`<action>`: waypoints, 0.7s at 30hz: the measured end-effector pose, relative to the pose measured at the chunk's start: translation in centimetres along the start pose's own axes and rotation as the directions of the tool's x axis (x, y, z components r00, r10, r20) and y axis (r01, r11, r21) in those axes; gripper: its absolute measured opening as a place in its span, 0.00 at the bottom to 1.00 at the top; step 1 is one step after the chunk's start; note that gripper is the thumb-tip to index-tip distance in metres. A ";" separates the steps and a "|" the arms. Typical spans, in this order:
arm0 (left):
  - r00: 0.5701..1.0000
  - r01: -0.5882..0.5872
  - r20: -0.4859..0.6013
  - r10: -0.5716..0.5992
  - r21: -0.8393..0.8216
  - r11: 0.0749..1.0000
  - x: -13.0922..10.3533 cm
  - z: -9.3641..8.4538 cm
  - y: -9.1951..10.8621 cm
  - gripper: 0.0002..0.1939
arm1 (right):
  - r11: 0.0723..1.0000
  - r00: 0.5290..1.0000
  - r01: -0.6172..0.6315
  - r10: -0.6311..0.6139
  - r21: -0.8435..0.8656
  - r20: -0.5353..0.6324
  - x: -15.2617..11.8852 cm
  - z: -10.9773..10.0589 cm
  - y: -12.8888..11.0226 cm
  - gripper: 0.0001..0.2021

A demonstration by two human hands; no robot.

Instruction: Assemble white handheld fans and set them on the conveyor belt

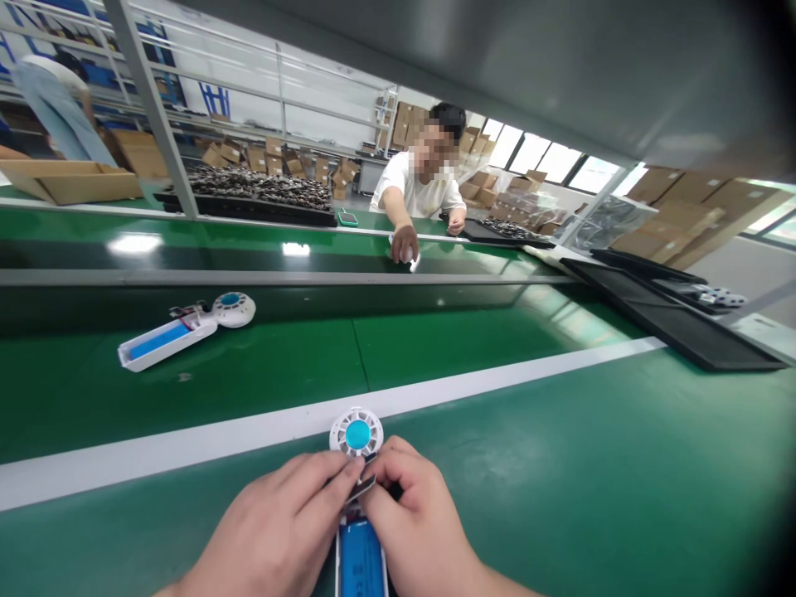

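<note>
Both hands meet at the bottom centre of the frame over a white plastic handheld fan body (359, 531) with a round head, a blue centre and a blue battery in its open handle. Left hand (279, 531) and right hand (414, 518) pinch a small dark part at the fan's neck, fingertips pressed close. I judge the small part could slip, or thin wires could be pulled, because the grip is tight. A second open white fan (186, 327) lies at left on the green belt (560, 464).
</note>
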State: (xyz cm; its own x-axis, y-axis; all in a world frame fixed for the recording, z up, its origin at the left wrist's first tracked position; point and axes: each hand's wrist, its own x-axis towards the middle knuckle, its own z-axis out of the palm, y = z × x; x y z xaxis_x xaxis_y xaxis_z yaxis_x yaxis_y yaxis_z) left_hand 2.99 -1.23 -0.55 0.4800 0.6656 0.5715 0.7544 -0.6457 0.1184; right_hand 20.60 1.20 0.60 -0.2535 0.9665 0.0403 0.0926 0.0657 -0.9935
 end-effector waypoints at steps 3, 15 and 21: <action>1.000 -0.001 -0.014 0.001 -0.004 1.000 -0.1 0.1 0.0 0.18 | 1.000 1.000 -0.003 0.003 0.001 0.004 0.0 0.0 0.0 0.09; 0.999 -0.002 0.032 0.005 -0.076 0.997 0.3 -0.3 -0.1 0.16 | 0.999 0.999 0.042 -0.043 -0.024 -0.006 0.3 0.2 -0.3 0.17; 0.999 -0.038 0.029 0.038 -0.015 0.999 0.4 -0.6 0.4 0.17 | 0.998 0.998 0.056 -0.056 0.007 0.006 0.1 0.3 0.1 0.17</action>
State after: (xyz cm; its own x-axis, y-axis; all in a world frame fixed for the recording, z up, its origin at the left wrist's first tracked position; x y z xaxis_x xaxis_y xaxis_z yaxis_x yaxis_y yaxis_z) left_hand 3.16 -1.46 0.22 0.5214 0.6511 0.5516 0.7291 -0.6758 0.1085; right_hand 20.32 1.19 0.51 -0.2645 0.9597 0.0950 0.0711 0.1177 -0.9905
